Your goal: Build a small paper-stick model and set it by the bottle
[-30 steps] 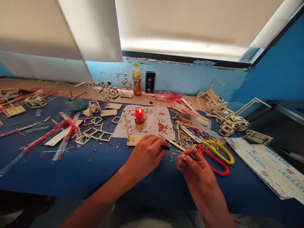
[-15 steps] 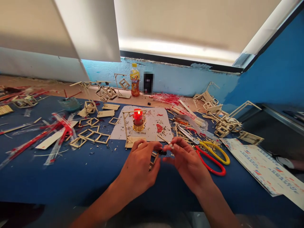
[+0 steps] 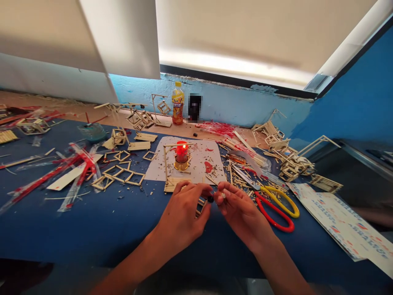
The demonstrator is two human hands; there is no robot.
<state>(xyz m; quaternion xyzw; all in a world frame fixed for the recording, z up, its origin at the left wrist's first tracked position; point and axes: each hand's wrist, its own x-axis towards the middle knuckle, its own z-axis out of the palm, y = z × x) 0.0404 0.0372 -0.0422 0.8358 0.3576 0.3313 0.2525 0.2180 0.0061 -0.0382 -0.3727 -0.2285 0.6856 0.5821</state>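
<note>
My left hand [image 3: 184,213] curls around a small frame of wooden sticks [image 3: 200,208], partly hidden by the fingers. A small black piece [image 3: 210,199] shows at its fingertips. Just to the right, my right hand [image 3: 241,213] pinches a small pale stick [image 3: 223,196], seen nearly end-on. Behind the left hand stands a stick post with a crossbar [image 3: 166,162] on a slatted base [image 3: 175,187]. Past it, a lit red candle [image 3: 182,148] sits in a gold holder [image 3: 181,164] on a littered white sheet [image 3: 153,170].
Red-and-yellow-handled scissors [image 3: 278,209] lie right of my right hand, by scattered stick pieces. Flat stick frames [image 3: 123,174] and red plastic wrappers [image 3: 81,157] lie left. A drink bottle [image 3: 177,104] stands at the back. Printed card [image 3: 334,221] lies right.
My right hand's fingers have curled in and drawn slightly away from the black piece. The left hand keeps its hold on the frame. The whole view has shifted a little.
</note>
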